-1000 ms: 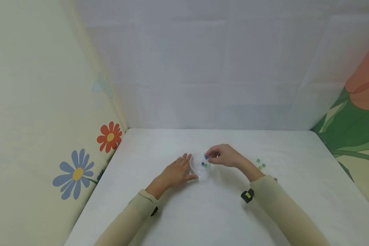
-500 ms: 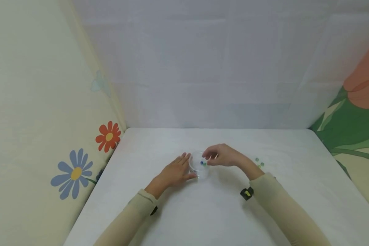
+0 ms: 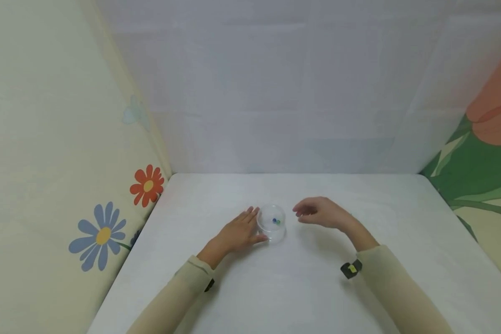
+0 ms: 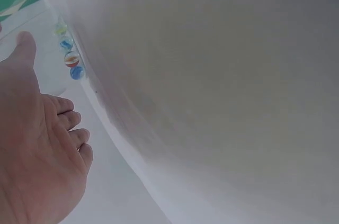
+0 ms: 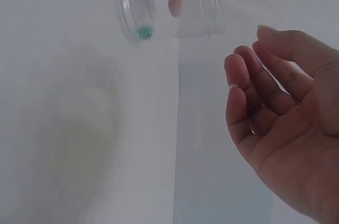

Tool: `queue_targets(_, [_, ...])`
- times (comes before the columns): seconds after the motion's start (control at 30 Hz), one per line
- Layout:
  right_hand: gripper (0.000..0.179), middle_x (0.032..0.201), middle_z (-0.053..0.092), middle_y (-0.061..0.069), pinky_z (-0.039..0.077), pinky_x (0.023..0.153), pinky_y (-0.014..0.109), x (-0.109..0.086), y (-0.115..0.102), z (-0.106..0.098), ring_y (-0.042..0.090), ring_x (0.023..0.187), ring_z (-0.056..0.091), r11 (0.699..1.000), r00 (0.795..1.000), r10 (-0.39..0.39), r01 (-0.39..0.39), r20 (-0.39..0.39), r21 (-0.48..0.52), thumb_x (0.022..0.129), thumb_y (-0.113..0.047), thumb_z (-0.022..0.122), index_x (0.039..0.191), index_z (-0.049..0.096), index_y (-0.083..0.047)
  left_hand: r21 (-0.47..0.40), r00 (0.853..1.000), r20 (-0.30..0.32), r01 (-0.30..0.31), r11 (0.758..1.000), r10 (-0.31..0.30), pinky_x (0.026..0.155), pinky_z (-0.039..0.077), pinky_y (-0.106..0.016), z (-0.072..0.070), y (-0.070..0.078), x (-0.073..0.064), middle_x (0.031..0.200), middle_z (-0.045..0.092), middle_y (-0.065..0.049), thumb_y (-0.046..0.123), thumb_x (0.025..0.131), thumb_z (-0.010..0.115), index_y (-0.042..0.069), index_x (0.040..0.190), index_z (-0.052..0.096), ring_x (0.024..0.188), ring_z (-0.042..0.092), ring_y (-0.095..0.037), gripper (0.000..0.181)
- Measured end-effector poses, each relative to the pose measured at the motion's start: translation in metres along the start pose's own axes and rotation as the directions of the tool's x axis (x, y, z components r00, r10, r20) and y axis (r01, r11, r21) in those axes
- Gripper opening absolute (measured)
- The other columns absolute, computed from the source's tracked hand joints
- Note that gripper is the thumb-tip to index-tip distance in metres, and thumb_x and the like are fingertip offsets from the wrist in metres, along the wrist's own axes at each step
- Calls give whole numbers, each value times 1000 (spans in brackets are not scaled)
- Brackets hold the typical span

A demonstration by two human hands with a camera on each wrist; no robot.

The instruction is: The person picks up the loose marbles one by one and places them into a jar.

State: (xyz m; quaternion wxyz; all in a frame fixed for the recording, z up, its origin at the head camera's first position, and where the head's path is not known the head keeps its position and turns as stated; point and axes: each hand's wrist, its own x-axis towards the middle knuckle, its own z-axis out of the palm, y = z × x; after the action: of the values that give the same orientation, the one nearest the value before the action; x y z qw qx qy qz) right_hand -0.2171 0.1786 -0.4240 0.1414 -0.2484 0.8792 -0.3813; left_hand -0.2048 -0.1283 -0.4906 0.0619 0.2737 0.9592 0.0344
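Note:
A clear plastic jar [image 3: 272,235] stands upright near the middle of the table, with a few blue and green glass marbles [image 3: 277,221] visible inside through its mouth. My left hand [image 3: 239,233] rests against the jar's left side, fingers extended and thumb apart. To the right of the jar, my right hand [image 3: 322,212] hovers with loosely bent fingers, holding nothing. The right wrist view shows this hand [image 5: 288,102] apart from the jar [image 5: 183,28], which has a green marble [image 5: 144,32] at its bottom. Several coloured marbles [image 4: 71,59] appear beyond my left hand [image 4: 37,144] in the left wrist view.
A white cloth covers the table [image 3: 250,297]. A pale wall [image 3: 267,93] rises along its back edge, and flower-patterned cloth [image 3: 104,236] hangs at the left. The right forearm covers the place where loose marbles lay earlier.
The blue marble pinched in my right hand has been let go over the jar. That hand has then moved right, away from the rim. My left hand has stayed in place.

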Motion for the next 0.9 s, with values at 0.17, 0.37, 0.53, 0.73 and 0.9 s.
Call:
queue_targets(0.17, [32,116,72,3,58,94,42,-12,17,-10,21,108,66,997,997,57,-55,-52,49,96,-22,71,126,69,-10,11,1000,-3,-7,1000,7,127,17,-39,3,-2,0,167,22,-13,69,98,43,1,160,20,156,17,-28,95])
queue_targets(0.37, [36,120,71,7,56,97,45,-29,39,-29,24,112,65,994,991,85,-77,-103,75,98,-23,69,130,66,-7,17,1000,-3,-13,1000,13,127,17,-38,1,-2,1,167,22,-13,69,98,43,1,160,21,155,17,-29,95])
queue_targets(0.53, [42,124,69,9,54,99,47,-44,51,-44,28,116,64,992,985,109,-98,-136,85,99,-31,68,133,64,-7,10,1000,7,-7,1000,7,128,16,-38,-3,0,1,167,21,-13,69,98,43,1,161,20,156,16,-28,95])
queue_targets(0.73, [45,125,68,12,55,98,46,-58,65,-55,29,116,63,991,977,126,-114,-173,76,100,-33,66,135,61,-5,-10,1000,9,-4,1000,5,128,17,-39,-4,0,-1,167,22,-13,68,99,44,1,161,20,156,17,-29,95])
queue_targets(0.9, [46,126,68,13,54,99,45,-68,77,-60,29,117,62,989,970,146,-136,-195,67,101,-32,65,136,60,-4,1,1000,14,2,1000,-2,128,16,-38,-3,1,-1,167,22,-13,68,98,44,1,161,19,156,16,-28,95])
